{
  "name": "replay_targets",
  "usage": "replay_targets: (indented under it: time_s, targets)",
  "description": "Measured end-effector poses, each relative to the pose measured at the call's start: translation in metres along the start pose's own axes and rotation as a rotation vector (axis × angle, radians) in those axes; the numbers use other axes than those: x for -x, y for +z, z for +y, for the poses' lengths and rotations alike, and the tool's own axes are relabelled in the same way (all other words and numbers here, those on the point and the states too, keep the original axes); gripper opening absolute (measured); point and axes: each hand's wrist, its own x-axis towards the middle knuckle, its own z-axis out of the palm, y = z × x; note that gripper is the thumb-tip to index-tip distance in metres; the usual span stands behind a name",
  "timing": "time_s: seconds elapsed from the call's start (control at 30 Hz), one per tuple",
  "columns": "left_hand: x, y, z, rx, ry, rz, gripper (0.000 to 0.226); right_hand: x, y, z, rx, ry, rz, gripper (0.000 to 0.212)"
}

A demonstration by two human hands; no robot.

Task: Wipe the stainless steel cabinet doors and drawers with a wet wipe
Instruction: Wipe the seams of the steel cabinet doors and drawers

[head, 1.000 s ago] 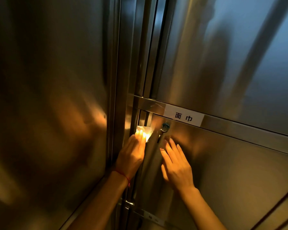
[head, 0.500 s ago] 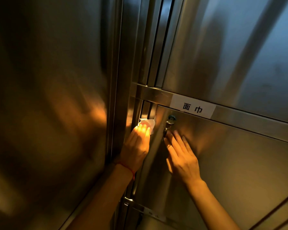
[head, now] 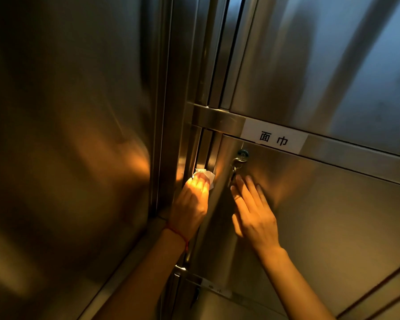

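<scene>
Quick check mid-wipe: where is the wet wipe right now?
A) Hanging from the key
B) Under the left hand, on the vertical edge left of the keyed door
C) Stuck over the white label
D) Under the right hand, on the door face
B: the wet wipe shows white beneath the left hand on the door edge, while the right hand lies flat and bare on the keyed door.

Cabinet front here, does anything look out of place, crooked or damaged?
Only minor things. A key sits in the lock of the lower door, just above the right hand. The white label runs level with its rail. The left hand presses the wet wipe on the door's edge. No dents visible.
</scene>
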Motion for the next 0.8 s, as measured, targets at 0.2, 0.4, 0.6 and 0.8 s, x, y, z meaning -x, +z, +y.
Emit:
replay_targets:
  time_s: [0.2,0.4,0.6,0.8]
  targets:
    - [0.012,0.012,-0.002,0.004,-0.002,0.034,0.048,0.008,0.009,-0.006,-0.022,0.029,-0.001,0.069]
    - [0.027,0.020,0.000,-0.025,0.021,0.026,0.029,0.029,0.023,-0.014,-0.017,-0.010,-0.055,0.070]
    - [0.044,0.022,0.007,0.019,-0.045,-0.063,0.047,0.041,0.035,-0.019,-0.025,-0.007,-0.095,0.075]
    - [0.063,0.032,0.009,0.032,-0.062,-0.121,0.048,0.053,0.043,-0.021,-0.036,-0.009,-0.087,0.073]
